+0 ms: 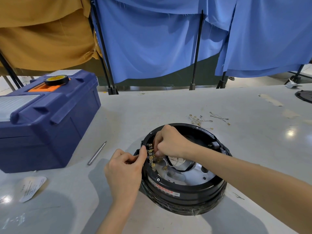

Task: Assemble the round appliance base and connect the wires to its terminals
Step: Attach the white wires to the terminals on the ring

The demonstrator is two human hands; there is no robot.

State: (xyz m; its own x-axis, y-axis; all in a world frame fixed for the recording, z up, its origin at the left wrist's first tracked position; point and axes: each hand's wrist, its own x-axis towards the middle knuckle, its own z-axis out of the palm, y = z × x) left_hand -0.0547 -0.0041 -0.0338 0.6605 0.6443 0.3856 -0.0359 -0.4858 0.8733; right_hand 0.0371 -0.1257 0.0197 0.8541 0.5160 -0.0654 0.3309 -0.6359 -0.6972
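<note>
Wiring midway, I'd judge. Left hand (125, 168) fingers (143, 152) clamp base (184, 188) rim. Right hand (168, 142) fingers (157, 149) pinched at terminal row (151, 156), seemingly on wire end hidden under them. Loose wires (202, 119) on tabletop (168, 105) beyond fingers: more to connect.

Bright overhead light, glare spots on table (253, 132), wide-angle edge distortion.

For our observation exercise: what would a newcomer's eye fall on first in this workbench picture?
First, the round black base at centre of the table, the left hand gripping its rim while the right hand pinches a wire end at its brass terminals. Next, the big blue toolbox at left, then blue curtains behind.
</note>
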